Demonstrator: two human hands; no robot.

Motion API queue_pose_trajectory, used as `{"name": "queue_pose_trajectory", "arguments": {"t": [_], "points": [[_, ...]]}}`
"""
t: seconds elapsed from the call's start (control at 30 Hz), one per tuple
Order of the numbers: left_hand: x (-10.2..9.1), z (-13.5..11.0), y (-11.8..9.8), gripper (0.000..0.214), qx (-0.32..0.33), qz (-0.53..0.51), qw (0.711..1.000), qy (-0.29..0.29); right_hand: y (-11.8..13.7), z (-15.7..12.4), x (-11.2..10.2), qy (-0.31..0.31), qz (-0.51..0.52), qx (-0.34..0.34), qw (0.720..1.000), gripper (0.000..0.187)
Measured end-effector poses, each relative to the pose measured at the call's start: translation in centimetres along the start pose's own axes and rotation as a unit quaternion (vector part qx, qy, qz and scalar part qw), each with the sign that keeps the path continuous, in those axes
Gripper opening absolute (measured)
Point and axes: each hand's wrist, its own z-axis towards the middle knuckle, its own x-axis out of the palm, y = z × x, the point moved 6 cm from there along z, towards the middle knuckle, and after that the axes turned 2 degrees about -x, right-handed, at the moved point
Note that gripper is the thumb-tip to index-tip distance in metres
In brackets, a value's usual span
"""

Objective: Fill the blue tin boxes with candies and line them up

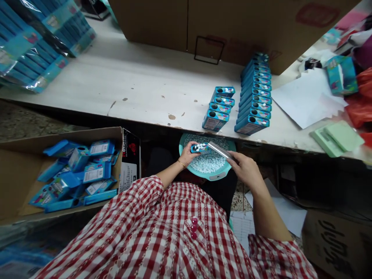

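Observation:
My left hand (188, 154) is closed around a small blue box (200, 147) with white candies heaped at its round hole. My right hand (243, 167) grips a shiny metal scoop (220, 150) whose tip points at that box. Both hands hover over a teal bowl (209, 175) full of small white candies, resting in my lap below the table edge. On the white table (139, 85) just beyond stand two rows of the same blue boxes: a short row (218, 109) and a longer row (255, 95).
A cardboard carton (35, 155) at my left holds several loose blue boxes (78, 174). Wrapped bundles of blue packs (35, 38) lie at the table's far left. Large brown cartons (232, 27) stand at the back. White paper (305, 97) and green pads (337, 137) lie at the right.

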Motion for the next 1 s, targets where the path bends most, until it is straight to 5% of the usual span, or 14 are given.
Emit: {"name": "queue_pose_trajectory", "arguments": {"t": [0.47, 0.57, 0.8, 1.0], "points": [[0.0, -0.4, -3.1, 0.036, 0.052, 0.128, 0.990, 0.034, 3.9, 0.0, 1.4, 0.042, -0.172, -0.019, 0.984, 0.037], [-0.2, -0.7, -4.0, 0.035, 0.056, 0.225, 0.973, 0.015, 3.0, -0.3, 0.6, 0.004, -0.179, 0.010, 0.984, 0.038], [-0.8, -1.7, -7.6, 0.046, 0.169, 0.448, 0.877, 0.048, -1.6, -1.4, 0.9, -0.028, -0.100, 0.030, 0.994, 0.038], [-2.9, -1.9, -9.7, 0.047, 0.206, 0.413, 0.886, 0.044, -2.7, -1.2, 2.8, -0.022, -0.041, 0.031, 0.998, 0.038]]}}
